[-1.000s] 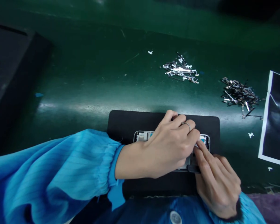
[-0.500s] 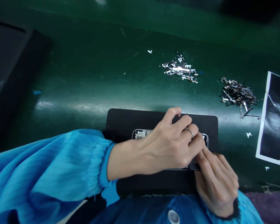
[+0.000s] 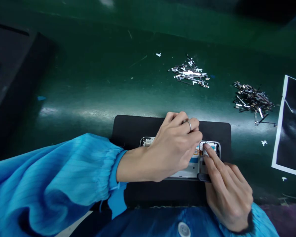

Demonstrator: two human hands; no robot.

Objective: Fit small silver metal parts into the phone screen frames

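An open phone housing (image 3: 187,172) lies on a black mat (image 3: 138,126), its bright frame and inner parts partly showing. Over its middle is my left hand (image 3: 174,148), a ring on one finger. The fingers are curled together; whatever they may pinch is hidden under the hand. My right hand (image 3: 227,187) grips the housing's right end, two fingertips pressed on the inside near the top and the thumb out of sight. Between the housing's lower edge and that hand sits a dark rounded piece (image 3: 203,177); its kind is unclear.
Beyond the mat on the green table (image 3: 88,75) lie a pile of thin silvery strips (image 3: 191,73) and a darker pile of small parts (image 3: 253,98). A white-edged black sheet (image 3: 291,128) is at right, a dark box (image 3: 12,62) at left. White scraps (image 3: 264,143) lie scattered.
My left hand has shifted left, away from my right fingers, uncovering more of the housing's inside. My right fingertips now press inside its right end.
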